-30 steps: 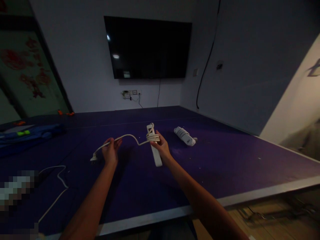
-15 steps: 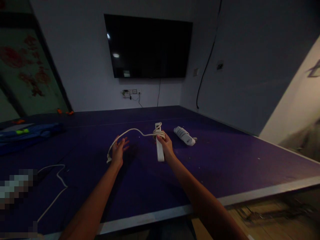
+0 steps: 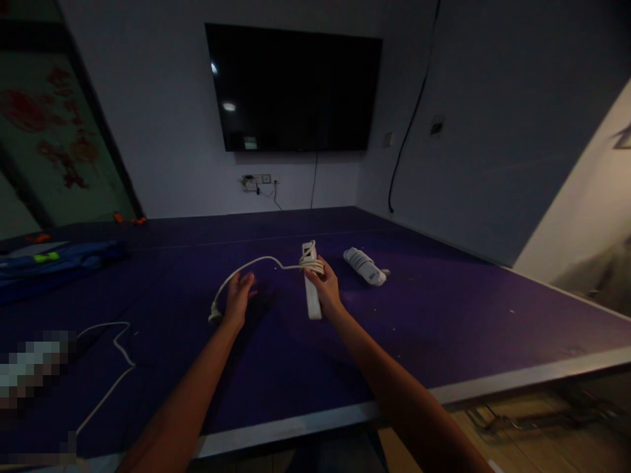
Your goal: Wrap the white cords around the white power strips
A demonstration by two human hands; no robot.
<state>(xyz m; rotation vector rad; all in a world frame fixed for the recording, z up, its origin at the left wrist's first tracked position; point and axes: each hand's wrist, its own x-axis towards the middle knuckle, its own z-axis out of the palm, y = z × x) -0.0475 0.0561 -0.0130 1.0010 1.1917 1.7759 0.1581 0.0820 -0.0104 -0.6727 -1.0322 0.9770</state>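
Note:
My right hand (image 3: pixel 324 289) grips a white power strip (image 3: pixel 311 299) held above the purple table (image 3: pixel 444 328), with its cord wound around the upper part. The loose cord (image 3: pixel 251 264) arcs left from the windings and ends in a plug (image 3: pixel 215 316) hanging near the table. My left hand (image 3: pixel 239 297) is open, fingers spread, next to the drooping cord and just right of the plug. I cannot tell whether it touches the cord.
A second white power strip with wrapped cord (image 3: pixel 363 266) lies further right. Another white cable (image 3: pixel 111 358) trails at the left front. A blue object (image 3: pixel 59 259) lies at far left. A dark TV (image 3: pixel 296 89) hangs on the wall.
My left hand has let go of the cord and opened. The plug end swung right towards the strip. My right hand turned the strip more upright and shifted slightly right.

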